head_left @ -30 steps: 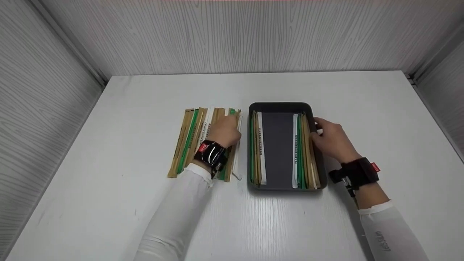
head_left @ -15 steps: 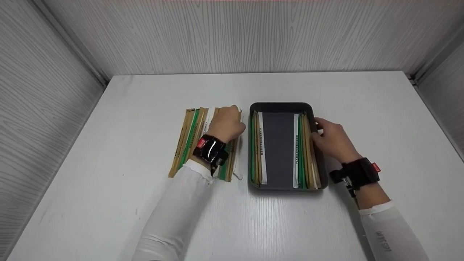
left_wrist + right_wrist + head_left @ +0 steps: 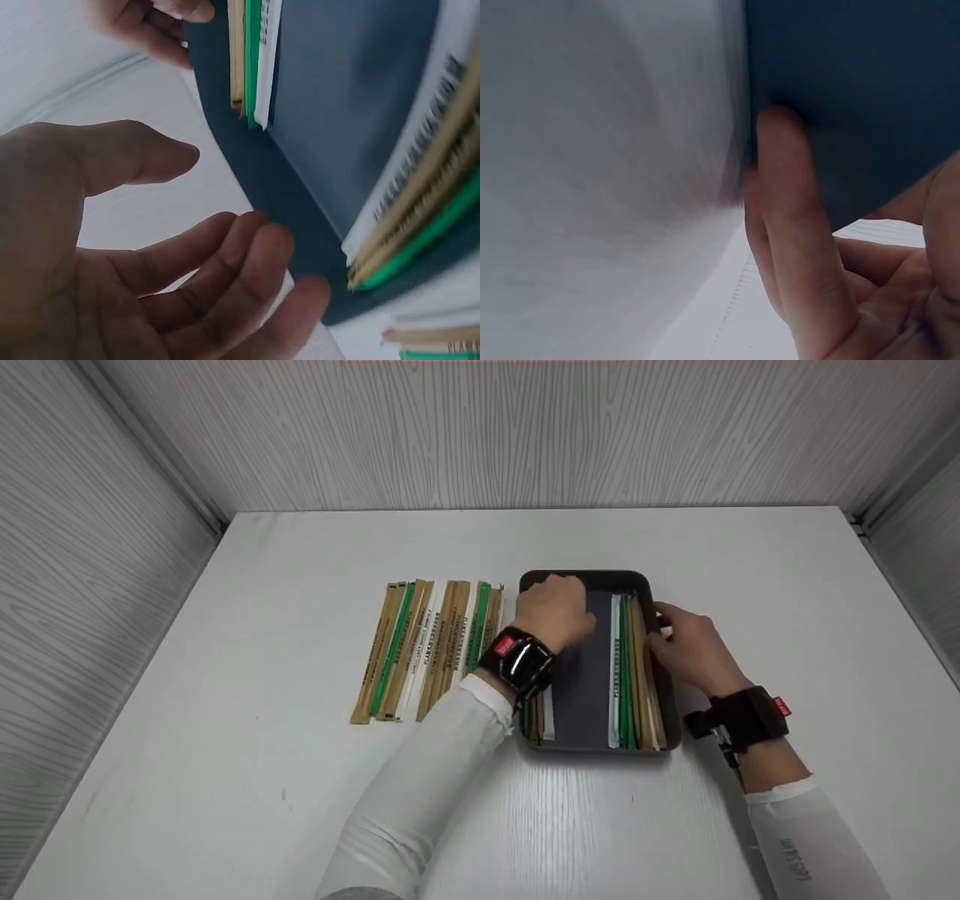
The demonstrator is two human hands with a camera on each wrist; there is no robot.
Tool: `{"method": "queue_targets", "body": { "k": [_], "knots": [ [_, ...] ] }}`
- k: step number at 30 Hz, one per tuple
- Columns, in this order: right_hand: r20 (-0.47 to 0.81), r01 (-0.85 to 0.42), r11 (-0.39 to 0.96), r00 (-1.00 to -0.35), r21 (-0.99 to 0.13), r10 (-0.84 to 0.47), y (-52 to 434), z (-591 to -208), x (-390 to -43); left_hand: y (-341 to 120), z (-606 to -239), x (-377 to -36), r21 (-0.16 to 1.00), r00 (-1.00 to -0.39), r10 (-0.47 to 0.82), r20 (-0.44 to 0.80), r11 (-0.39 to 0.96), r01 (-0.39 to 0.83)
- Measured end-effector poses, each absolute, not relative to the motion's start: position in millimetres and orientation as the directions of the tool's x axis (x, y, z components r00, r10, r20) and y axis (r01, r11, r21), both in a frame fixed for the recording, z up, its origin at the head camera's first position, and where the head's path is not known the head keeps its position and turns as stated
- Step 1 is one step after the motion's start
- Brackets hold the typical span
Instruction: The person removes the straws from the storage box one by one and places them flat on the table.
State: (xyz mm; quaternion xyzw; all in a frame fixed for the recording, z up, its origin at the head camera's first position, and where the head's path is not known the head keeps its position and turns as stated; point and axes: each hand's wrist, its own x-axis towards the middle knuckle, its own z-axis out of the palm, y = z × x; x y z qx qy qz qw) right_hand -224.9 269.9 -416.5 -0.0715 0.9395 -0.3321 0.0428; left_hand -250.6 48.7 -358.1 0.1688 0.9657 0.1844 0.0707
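Dark tray [image 3: 592, 580] on tabletop [image 3: 300, 780]: left hand [image 3: 555, 611] above it, fingers relaxed, empty; right hand [image 3: 690, 649] fingers rest straight against its right wall

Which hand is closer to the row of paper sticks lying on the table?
Left. The left hand hovers over the tray, just beside the paper sticks; the right hand rests on the tray's far side.
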Motion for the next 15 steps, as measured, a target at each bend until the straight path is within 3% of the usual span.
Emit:
{"method": "queue_targets", "body": {
  "k": [8, 15],
  "knots": [
    [-0.059, -0.084, 0.767, -0.986, -0.636, -0.157, 268.5, -416.1, -225.6, 77.7, -372.5, -256.1, 0.081, -0.950, 0.252, -0.184, 0.967, 0.241],
    [-0.040, -0.100, 0.771, -0.986, -0.629, -0.161, 269.8, -415.3, -224.9, 78.7, -381.5, -258.0, 0.062, -0.947, 0.253, -0.199, 0.967, 0.246]
  ]
}}
